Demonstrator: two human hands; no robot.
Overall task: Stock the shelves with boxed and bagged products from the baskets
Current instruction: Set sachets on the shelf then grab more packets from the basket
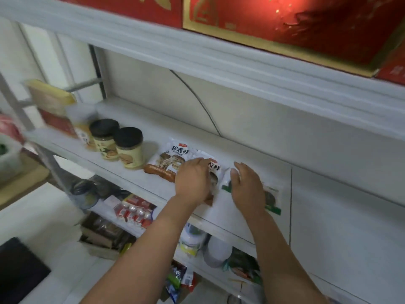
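While lying flat-fingered on the shelf (258, 159) right of the jars (128, 148), the left grip (192, 181) is pressing a mushroom bag (214, 170) and the right grip (247, 183) a green-edged bag (271, 201) farther right.

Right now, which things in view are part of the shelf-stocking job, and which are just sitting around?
In the job: mushroom bag on the middle shelf; second mushroom bag under the left grip; green-trimmed bag under the right grip.
Just lying about: left black-lidded jar; right black-lidded jar; red boxes up top; red-and-white packets lower down.
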